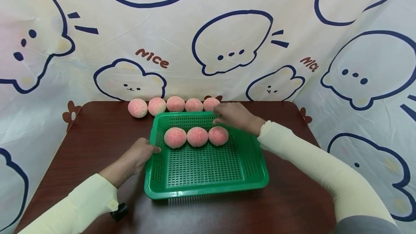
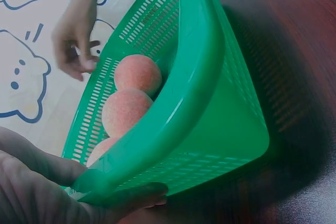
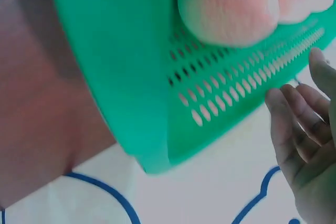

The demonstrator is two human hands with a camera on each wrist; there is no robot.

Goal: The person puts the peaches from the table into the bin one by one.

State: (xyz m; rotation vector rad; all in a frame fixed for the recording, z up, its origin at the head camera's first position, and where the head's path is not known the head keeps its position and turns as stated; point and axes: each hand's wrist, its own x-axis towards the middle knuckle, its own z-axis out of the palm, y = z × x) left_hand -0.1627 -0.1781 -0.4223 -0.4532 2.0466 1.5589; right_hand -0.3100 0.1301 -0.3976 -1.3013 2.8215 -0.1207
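Observation:
A green plastic basket [image 1: 211, 191] with slotted walls stands on the table, slightly tilted. Three pink peaches [image 1: 197, 137] lie in a row along its far side. My left hand [image 1: 138, 156] grips the basket's left rim, its thumb on the inner side and fingers beneath, as the left wrist view shows. Above the far right rim is my right hand [image 1: 238, 117], its fingers loosely bent and nothing in them. Closest to its fingertips is the rightmost peach [image 1: 211, 103] of a back row, partly covered by the basket rim.
Several more peaches [image 1: 157, 106] line the far edge of the dark brown table [image 1: 107, 129], behind the basket. A patterned cloth [image 1: 182, 39] with cartoon drawings hangs behind and at both sides of the table.

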